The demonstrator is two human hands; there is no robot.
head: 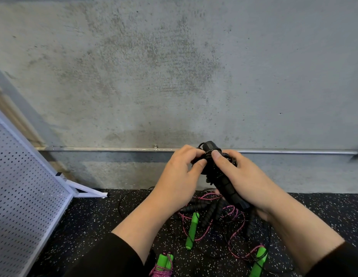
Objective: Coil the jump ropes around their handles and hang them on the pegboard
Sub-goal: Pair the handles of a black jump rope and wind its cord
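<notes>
Centre right of frame: right hand (248, 182) grips the black handles (226, 186) to steady them; left hand (180, 172) pinches the black rope (209, 156) at their top, apparently winding. Uncoiled ropes (218, 218) lie on the floor below; pegboard (24, 186) stands lower left.

black speckled floor (94, 226) runs to the wall. on it lie tangled jump ropes (214, 216). a coiled pink rope (163, 265) lies nearer.
</notes>
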